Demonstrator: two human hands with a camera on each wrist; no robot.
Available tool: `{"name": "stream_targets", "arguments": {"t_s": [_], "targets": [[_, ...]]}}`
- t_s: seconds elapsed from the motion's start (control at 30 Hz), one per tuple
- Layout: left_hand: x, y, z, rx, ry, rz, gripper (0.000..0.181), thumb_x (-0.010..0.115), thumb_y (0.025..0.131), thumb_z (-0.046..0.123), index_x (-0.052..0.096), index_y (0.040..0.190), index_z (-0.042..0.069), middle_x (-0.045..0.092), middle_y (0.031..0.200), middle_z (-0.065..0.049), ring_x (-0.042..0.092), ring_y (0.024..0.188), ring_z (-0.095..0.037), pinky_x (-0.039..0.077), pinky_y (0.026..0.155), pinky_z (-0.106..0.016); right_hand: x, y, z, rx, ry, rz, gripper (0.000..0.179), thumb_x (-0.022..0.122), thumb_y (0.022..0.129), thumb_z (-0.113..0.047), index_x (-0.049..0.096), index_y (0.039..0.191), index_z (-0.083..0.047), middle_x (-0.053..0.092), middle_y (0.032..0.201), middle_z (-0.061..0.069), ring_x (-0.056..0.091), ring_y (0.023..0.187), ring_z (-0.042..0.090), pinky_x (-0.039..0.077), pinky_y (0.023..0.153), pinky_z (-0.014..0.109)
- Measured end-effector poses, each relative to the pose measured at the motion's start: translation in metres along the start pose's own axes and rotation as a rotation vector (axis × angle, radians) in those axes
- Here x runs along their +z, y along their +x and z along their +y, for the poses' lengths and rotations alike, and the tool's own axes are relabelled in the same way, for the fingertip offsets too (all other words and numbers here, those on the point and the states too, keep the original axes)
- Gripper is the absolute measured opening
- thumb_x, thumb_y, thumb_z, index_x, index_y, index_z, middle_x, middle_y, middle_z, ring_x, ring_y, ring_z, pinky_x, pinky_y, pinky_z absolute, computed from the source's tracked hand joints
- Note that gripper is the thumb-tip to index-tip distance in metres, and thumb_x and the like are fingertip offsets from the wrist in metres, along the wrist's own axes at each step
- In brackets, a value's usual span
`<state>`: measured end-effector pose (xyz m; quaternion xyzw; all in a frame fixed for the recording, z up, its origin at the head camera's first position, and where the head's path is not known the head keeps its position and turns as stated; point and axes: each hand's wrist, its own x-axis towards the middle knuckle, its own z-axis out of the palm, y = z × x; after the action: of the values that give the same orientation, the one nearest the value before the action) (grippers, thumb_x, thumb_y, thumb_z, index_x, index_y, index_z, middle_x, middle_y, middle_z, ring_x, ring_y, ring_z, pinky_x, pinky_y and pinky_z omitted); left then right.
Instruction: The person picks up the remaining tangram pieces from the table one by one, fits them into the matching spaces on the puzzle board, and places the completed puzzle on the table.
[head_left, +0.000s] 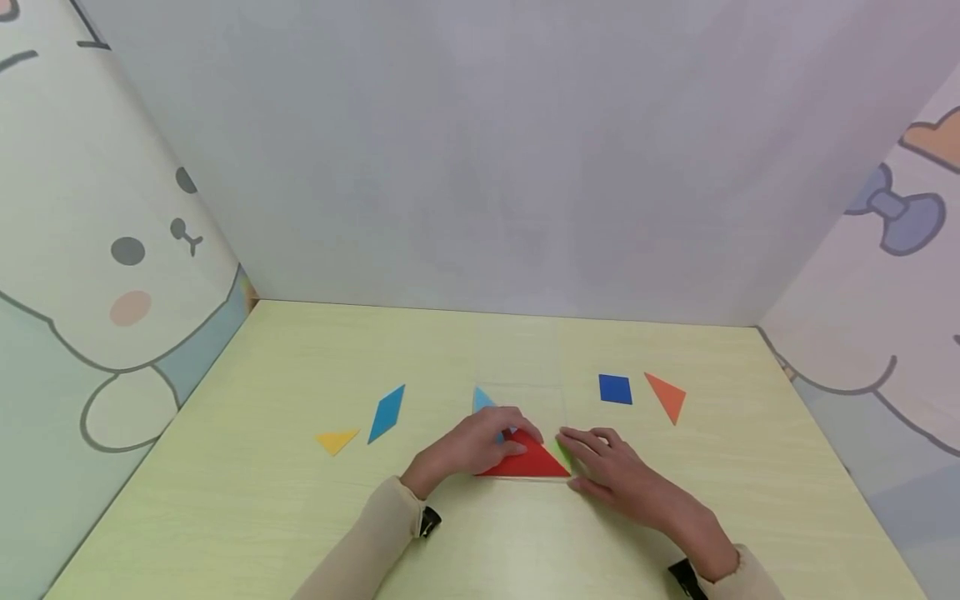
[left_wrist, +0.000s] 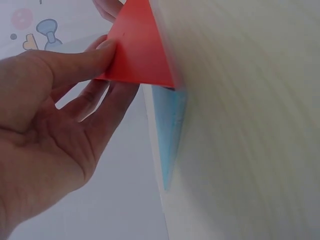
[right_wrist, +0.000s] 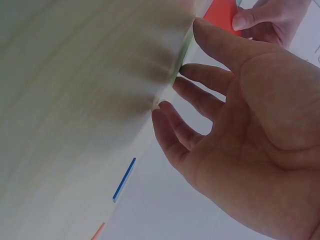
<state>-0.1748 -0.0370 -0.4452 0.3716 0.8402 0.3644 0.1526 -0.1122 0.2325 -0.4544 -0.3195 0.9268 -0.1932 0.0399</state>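
Note:
My left hand (head_left: 480,442) pinches a red triangle tile (head_left: 528,460), thumb on its upper face and fingers beneath. In the left wrist view the red tile (left_wrist: 137,47) stands tilted up off the table, over a light blue tile (left_wrist: 167,125) lying flat. That light blue tile (head_left: 482,398) is partly hidden by the left hand in the head view. My right hand (head_left: 611,467) has its thumb and fingertips down around a green tile (head_left: 562,452), mostly covered by the hand. In the right wrist view the green tile (right_wrist: 185,50) shows as a thin strip at the fingertips.
On the pale wooden table (head_left: 300,533) lie a yellow triangle (head_left: 337,440) and a blue parallelogram (head_left: 387,414) at left, a dark blue square (head_left: 616,389) and an orange triangle (head_left: 667,398) at right. A faint clear outline (head_left: 521,385) shows beyond the hands.

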Motion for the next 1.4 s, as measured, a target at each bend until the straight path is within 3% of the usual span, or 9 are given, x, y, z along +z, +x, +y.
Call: {"name": "stream_targets", "arguments": {"t_s": [0.47,0.8,1.13,1.27,1.4], "targets": [[0.0028,0.0008,0.0030,-0.040,0.056,-0.024,0.027,0.071,0.096,0.004,0.073,0.121,0.013,0.068,0.116,0.001,0.062,0.107,-0.013,0.052,0.096,-0.025,0.0006,0.0006,-0.0007,0.003,-0.006,0.003,0.060,0.070,0.098,-0.023,0.050,0.151,-0.004,0.052,0.150,0.011,0.048,0.127,0.035,0.050,0.097,0.055],[0.0067,-0.0020,0.0085,-0.171,0.109,-0.006,0.036,0.076,0.093,0.011,0.064,0.127,0.014,0.065,0.120,-0.001,0.059,0.107,-0.014,0.054,0.092,-0.025,-0.0005,0.0005,-0.0018,0.027,0.005,-0.016,0.061,0.071,0.098,-0.024,0.049,0.151,-0.004,0.051,0.151,0.011,0.047,0.129,0.036,0.050,0.097,0.055],[0.0081,-0.0028,0.0045,-0.103,0.137,0.019,0.028,0.071,0.097,0.011,0.067,0.125,0.008,0.056,0.117,-0.002,0.054,0.108,-0.013,0.052,0.091,-0.021,0.0008,0.0014,-0.0002,0.006,-0.005,-0.009,0.060,0.070,0.099,-0.025,0.049,0.151,-0.004,0.051,0.151,0.012,0.047,0.128,0.036,0.049,0.097,0.057],[0.0082,-0.0027,0.0036,-0.061,0.188,0.018,0.028,0.071,0.098,0.012,0.069,0.125,0.005,0.058,0.116,-0.004,0.052,0.108,-0.015,0.050,0.092,-0.022,0.0011,0.0009,0.0001,-0.014,-0.015,0.016,0.059,0.070,0.099,-0.025,0.051,0.150,-0.003,0.053,0.150,0.012,0.049,0.126,0.035,0.050,0.095,0.056],[0.0076,-0.0030,0.0037,-0.068,0.227,0.013,0.031,0.071,0.098,0.014,0.068,0.127,0.005,0.061,0.118,-0.004,0.051,0.111,-0.017,0.049,0.094,-0.023,0.0013,0.0011,0.0005,-0.030,-0.026,0.033,0.058,0.070,0.099,-0.025,0.052,0.149,-0.002,0.054,0.149,0.013,0.050,0.125,0.036,0.050,0.094,0.056]]}}
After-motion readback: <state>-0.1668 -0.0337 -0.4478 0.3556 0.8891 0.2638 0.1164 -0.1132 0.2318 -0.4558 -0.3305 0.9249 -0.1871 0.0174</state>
